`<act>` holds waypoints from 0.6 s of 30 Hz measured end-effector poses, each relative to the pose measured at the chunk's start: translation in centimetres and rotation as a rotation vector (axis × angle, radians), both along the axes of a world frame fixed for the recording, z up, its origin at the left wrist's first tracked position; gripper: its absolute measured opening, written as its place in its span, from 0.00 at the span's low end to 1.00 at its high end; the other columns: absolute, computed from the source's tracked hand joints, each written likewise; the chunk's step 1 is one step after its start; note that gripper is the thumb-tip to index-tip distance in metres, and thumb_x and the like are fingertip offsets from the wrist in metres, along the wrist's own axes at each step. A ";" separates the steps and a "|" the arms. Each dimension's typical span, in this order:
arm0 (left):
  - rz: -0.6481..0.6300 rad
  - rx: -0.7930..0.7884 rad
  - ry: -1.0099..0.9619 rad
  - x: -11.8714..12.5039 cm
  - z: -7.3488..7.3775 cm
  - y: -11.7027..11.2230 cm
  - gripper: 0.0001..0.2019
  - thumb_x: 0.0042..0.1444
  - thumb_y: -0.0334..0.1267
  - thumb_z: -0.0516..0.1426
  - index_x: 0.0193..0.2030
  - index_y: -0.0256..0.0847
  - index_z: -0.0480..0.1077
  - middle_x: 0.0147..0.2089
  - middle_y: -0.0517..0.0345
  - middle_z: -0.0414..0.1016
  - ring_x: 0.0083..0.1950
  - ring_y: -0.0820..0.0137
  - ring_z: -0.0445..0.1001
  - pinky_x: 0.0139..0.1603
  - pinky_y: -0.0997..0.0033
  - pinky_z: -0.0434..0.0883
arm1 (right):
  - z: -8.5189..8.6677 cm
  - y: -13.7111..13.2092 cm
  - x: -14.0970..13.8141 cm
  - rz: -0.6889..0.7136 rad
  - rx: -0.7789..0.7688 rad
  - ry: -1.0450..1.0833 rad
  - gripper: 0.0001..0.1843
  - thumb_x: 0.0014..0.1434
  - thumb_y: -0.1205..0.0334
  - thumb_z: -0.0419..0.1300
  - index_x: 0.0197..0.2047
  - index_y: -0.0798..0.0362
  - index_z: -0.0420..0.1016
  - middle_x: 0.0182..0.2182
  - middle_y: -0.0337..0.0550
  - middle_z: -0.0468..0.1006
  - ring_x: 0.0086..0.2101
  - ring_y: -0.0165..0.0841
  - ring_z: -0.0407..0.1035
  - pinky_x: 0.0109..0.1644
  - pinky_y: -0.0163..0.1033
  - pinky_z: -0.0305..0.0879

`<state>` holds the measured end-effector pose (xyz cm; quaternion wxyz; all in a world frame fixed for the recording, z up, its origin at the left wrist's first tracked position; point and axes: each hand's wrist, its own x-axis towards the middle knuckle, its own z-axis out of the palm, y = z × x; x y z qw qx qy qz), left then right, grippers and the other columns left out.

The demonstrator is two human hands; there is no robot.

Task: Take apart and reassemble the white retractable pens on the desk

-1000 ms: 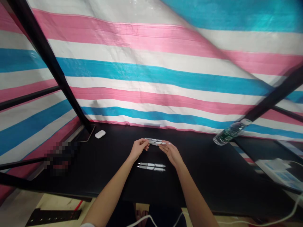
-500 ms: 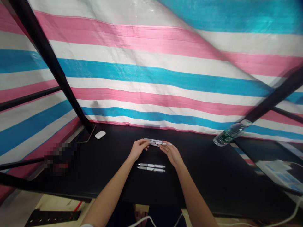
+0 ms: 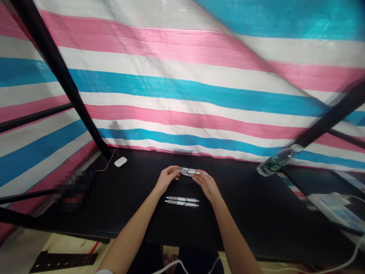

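Gripping pens (image 3: 187, 172) at opposite ends: left hand (image 3: 165, 180), right hand (image 3: 208, 185) | count unclear | best: light, even pressure

Left forearm (image 3: 131, 230): slanting forward and inward, bare, from the lower edge of the view.
Left wrist (image 3: 158, 191): following the forearm's line, bending only slightly.
Left hand (image 3: 166, 179): pointing inward and forward, turning its back outward; pinching between thumb and index finger, curling the lower fingers just beneath.
Right forearm (image 3: 235, 234): slanting forward and inward from the opposite side, likewise bare; mirroring the left in angle.
Right wrist (image 3: 216, 197): lying nearly straight.
Right hand (image 3: 209, 185): angling forward and to the left; gripping at the fingertips, bending the fingers (image 3: 197, 179) together, showing the thumb too small to place exactly.
As a pair: facing each other at about equal reach, standing near but apart.
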<state>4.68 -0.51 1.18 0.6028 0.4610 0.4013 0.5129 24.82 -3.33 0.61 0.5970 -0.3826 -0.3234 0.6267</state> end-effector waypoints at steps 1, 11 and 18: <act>0.005 -0.016 0.017 0.0 0.0 0.0 0.19 0.44 0.49 0.66 0.36 0.33 0.75 0.29 0.54 0.75 0.29 0.73 0.71 0.31 0.73 0.69 | 0.0 0.0 0.0 0.001 -0.002 0.002 0.17 0.48 0.51 0.68 0.38 0.53 0.78 0.36 0.45 0.82 0.44 0.42 0.76 0.55 0.49 0.67; 0.006 0.011 0.030 0.1 -0.1 0.0 0.19 0.45 0.47 0.66 0.38 0.34 0.75 0.30 0.54 0.76 0.31 0.72 0.72 0.34 0.72 0.70 | -0.4 0.1 0.0 0.001 0.004 -0.014 0.18 0.47 0.50 0.68 0.38 0.53 0.77 0.37 0.46 0.81 0.45 0.43 0.75 0.56 0.50 0.66; -0.015 0.030 0.035 0.1 -0.3 0.0 0.18 0.43 0.46 0.67 0.37 0.34 0.76 0.30 0.54 0.76 0.31 0.72 0.72 0.34 0.72 0.70 | -0.2 0.1 0.0 0.000 -0.004 -0.013 0.17 0.48 0.51 0.68 0.38 0.53 0.77 0.37 0.46 0.82 0.44 0.42 0.76 0.56 0.50 0.66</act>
